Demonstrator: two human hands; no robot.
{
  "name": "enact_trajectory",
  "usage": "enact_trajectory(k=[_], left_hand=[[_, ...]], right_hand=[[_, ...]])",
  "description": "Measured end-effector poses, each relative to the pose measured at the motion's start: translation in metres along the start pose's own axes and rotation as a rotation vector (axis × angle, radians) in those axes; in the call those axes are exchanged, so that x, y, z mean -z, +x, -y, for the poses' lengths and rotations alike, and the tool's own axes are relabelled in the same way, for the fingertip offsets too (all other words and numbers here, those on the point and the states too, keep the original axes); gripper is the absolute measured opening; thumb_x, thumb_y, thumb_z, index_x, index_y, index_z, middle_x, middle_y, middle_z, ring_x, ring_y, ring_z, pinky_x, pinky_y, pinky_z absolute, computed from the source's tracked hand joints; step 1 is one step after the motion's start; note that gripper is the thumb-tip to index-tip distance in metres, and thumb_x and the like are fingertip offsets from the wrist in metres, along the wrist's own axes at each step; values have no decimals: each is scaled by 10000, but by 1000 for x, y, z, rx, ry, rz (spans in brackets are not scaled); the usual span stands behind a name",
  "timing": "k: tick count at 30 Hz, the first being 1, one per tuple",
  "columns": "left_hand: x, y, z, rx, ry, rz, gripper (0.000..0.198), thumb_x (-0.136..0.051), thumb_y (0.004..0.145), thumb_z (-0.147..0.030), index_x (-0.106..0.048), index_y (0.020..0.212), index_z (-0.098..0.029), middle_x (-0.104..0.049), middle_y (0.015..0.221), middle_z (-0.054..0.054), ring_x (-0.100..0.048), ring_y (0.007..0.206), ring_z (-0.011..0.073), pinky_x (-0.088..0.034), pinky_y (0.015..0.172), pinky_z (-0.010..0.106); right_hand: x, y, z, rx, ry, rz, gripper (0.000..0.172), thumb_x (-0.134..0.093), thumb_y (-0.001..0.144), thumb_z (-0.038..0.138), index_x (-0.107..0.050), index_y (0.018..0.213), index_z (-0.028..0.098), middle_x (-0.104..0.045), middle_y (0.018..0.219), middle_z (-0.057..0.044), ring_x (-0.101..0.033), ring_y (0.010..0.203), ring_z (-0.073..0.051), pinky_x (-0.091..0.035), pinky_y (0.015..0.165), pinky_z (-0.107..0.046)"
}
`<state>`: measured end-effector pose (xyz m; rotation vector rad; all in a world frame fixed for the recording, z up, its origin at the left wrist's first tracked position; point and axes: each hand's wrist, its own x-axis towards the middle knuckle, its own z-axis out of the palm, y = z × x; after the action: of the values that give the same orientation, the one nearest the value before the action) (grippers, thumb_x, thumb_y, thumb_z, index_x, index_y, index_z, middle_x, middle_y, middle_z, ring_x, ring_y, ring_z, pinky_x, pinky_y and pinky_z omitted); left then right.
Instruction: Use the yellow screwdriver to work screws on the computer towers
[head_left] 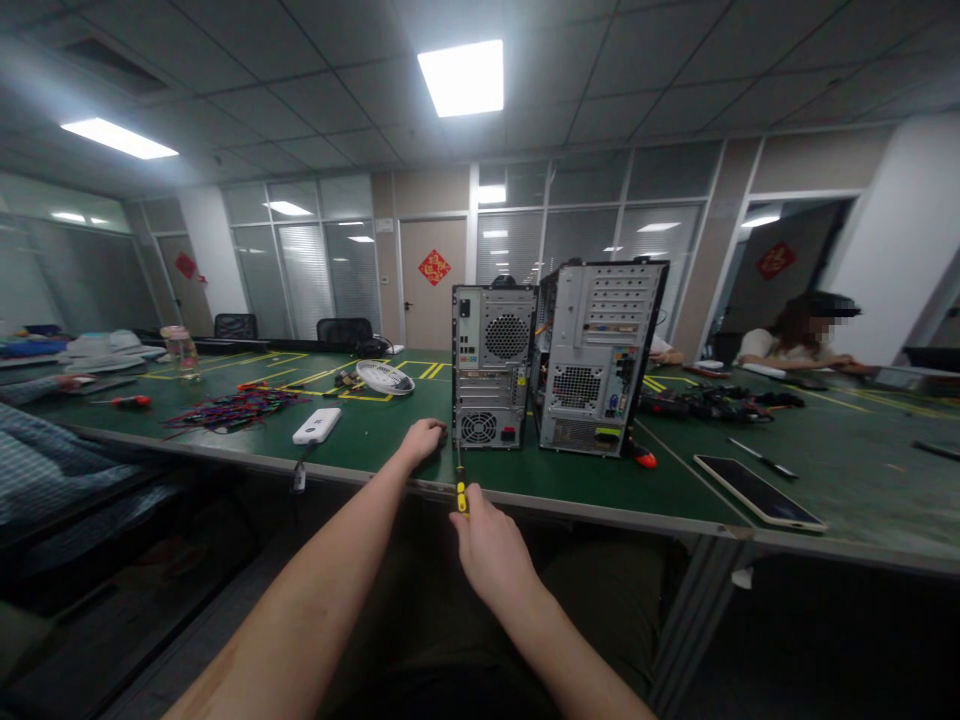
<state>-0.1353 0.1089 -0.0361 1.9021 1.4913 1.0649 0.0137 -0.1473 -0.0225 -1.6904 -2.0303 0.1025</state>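
My right hand (491, 535) is closed round the yellow-and-black handle of a screwdriver (461, 490). Its thin shaft points up at the lower left rear edge of a computer tower (491, 385), beside the fan grille. Whether the tip sits on a screw is too small to tell. My left hand (425, 440) rests on the table just left of that tower, its fingers curled; what they hold, if anything, is hidden. The tower stands upright with its back panel towards me. A second, larger computer tower (592, 370) stands close on its right.
A red-and-black tool (643, 457) lies by the larger tower on the green table (390, 475). Leftward are a white power bank (317, 426), coloured cables (236, 408) and a white oval basket (385, 378). Rightward lie a phone (757, 490) and black cables (712, 402). People sit at both sides.
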Motion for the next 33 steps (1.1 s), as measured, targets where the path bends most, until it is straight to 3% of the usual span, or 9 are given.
enact_trajectory(k=[9, 18, 21, 26, 33], left_hand=[[-1, 2, 1, -12, 2, 1, 370, -506, 851, -150, -791, 1086, -153, -799, 1054, 95, -712, 1049, 212, -497, 963, 276], [1, -2, -3, -2, 17, -1, 375, -496, 868, -139, -782, 1109, -158, -797, 1060, 87, -712, 1055, 204, -490, 955, 262], [1, -1, 0, 0, 9, 4, 371, -498, 870, -141, -784, 1106, -161, -797, 1059, 86, -715, 1047, 201, -488, 956, 260], [0, 2, 3, -7, 1, 4, 367, -501, 866, -151, -784, 1100, -156, -799, 1049, 86, -713, 1042, 206, -494, 942, 266], [2, -1, -2, -2, 10, 3, 372, -501, 861, -147, -786, 1100, -148, -798, 1060, 92, -707, 1050, 213, -492, 950, 273]], right_hand=[[-1, 0, -5, 23, -113, -29, 322, -599, 972, 268, -554, 1292, 270, -654, 1130, -66, -684, 964, -234, -464, 744, -300], [1, 1, 1, -12, 8, -7, 232, -422, 1059, 288, -494, 1255, 187, -720, 1054, -94, -716, 886, -242, -434, 697, -308], [1, 1, 1, -25, 18, -4, 199, -454, 1049, 293, -505, 1209, 185, -728, 1012, -93, -719, 877, -248, -433, 697, -308], [-2, 0, -3, 29, -41, -22, 301, -585, 979, 239, -516, 1269, 200, -699, 1108, -101, -700, 961, -267, -459, 747, -323], [-2, 1, -3, 14, -53, -30, 324, -556, 995, 262, -504, 1311, 212, -689, 1137, -107, -700, 972, -270, -462, 741, -322]])
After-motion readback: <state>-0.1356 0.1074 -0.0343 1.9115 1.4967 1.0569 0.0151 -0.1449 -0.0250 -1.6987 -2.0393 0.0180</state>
